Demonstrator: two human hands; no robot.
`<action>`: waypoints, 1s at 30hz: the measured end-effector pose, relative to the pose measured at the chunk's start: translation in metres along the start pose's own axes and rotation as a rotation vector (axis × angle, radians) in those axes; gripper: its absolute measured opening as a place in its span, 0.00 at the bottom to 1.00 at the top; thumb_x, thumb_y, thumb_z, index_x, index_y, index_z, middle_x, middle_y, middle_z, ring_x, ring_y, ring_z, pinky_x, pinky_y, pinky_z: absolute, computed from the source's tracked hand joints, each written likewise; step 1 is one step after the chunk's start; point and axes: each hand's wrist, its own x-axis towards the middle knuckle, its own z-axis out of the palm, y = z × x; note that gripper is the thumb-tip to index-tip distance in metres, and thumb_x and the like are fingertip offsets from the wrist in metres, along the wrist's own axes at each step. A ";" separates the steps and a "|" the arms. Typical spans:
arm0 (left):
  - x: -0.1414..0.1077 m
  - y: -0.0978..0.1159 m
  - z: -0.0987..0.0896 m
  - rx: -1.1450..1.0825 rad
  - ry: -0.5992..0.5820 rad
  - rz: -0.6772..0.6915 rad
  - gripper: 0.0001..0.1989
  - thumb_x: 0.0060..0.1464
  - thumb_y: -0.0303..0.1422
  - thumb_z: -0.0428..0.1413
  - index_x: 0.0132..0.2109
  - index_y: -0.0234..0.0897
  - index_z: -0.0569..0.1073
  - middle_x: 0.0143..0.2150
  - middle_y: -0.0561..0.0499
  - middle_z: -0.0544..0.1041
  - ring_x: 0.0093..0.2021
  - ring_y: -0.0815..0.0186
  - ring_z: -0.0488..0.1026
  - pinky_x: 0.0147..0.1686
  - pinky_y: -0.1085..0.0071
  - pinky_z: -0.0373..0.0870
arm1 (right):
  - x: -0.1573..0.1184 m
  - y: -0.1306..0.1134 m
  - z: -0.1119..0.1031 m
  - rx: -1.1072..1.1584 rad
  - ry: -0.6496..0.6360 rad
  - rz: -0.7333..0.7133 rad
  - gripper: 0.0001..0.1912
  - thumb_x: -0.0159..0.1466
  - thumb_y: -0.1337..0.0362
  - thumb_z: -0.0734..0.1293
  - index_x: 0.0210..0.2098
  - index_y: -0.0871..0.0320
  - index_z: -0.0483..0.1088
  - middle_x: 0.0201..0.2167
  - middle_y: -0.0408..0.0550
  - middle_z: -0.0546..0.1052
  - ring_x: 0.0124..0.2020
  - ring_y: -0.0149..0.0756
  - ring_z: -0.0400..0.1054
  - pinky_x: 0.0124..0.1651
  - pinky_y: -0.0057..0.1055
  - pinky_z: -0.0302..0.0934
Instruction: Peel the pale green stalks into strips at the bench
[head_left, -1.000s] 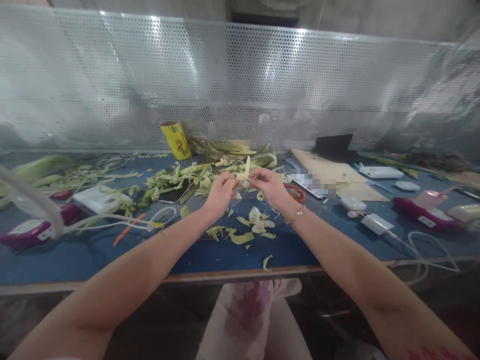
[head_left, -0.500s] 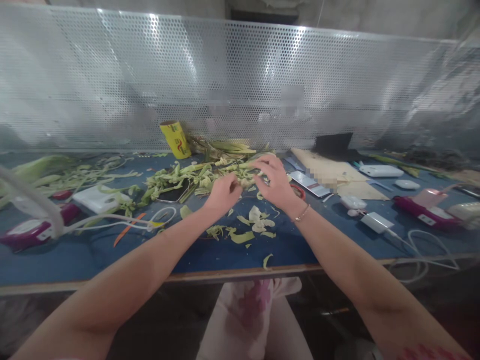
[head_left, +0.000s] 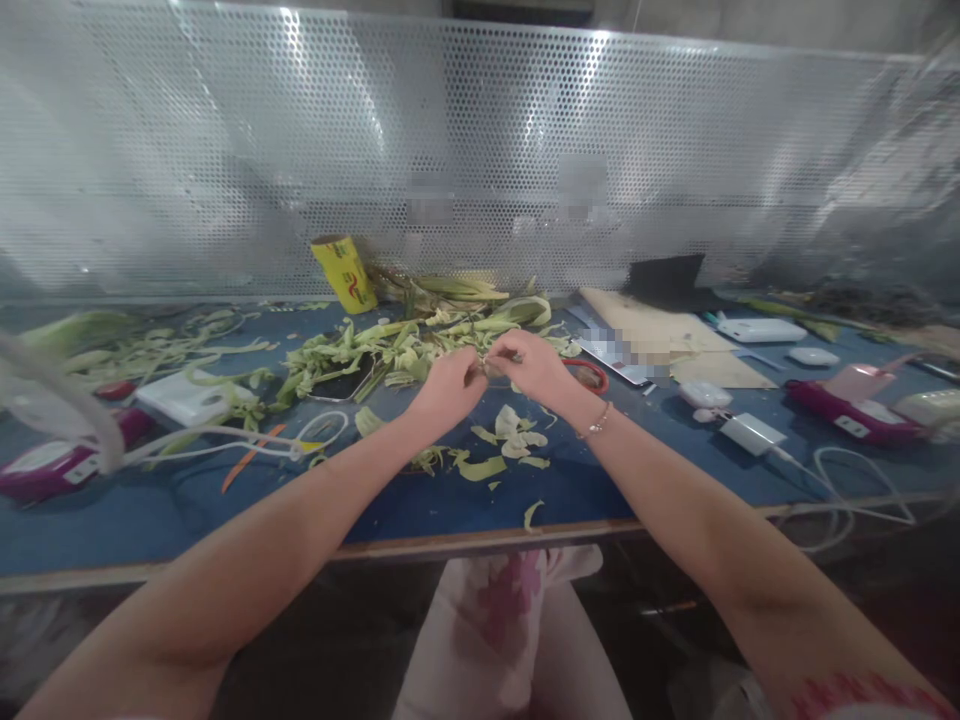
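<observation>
My left hand and my right hand meet fingertip to fingertip above the blue table. Both are closed in a pinch, and whatever lies between the fingers is too small to make out. Just behind them spreads a heap of green plant pieces. Nearer the table's front edge lie pale peeled leaves and a curled green strip. A red ring-shaped object rests beside my right wrist.
A yellow roll leans near the perforated metal panel. Left are a phone, a white box and cables. Right are cardboard, a white charger and a purple device.
My right hand has come down and closed, its fingertips now against my left hand's. My left hand has barely moved. The view has shifted slightly.
</observation>
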 end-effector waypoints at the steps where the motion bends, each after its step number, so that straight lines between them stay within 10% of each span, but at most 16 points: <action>1: 0.000 0.001 0.000 -0.006 -0.005 -0.004 0.09 0.43 0.25 0.46 0.23 0.39 0.52 0.19 0.57 0.55 0.21 0.71 0.52 0.24 0.71 0.50 | 0.000 0.000 0.001 0.009 0.012 0.017 0.06 0.57 0.70 0.63 0.24 0.58 0.65 0.25 0.44 0.69 0.31 0.32 0.61 0.37 0.30 0.54; 22: -0.001 0.007 -0.002 -0.057 -0.019 -0.007 0.09 0.44 0.25 0.46 0.23 0.39 0.52 0.19 0.57 0.55 0.21 0.72 0.53 0.24 0.72 0.50 | 0.001 -0.006 0.011 0.618 0.072 0.529 0.09 0.51 0.61 0.65 0.20 0.58 0.62 0.13 0.35 0.56 0.16 0.22 0.45 0.21 0.26 0.40; 30: -0.001 0.007 -0.002 -0.064 -0.016 -0.029 0.09 0.44 0.25 0.46 0.23 0.39 0.53 0.19 0.57 0.55 0.21 0.72 0.54 0.24 0.72 0.51 | 0.001 -0.002 0.019 0.649 0.115 0.510 0.09 0.54 0.61 0.63 0.22 0.58 0.60 0.16 0.36 0.57 0.17 0.23 0.48 0.22 0.25 0.43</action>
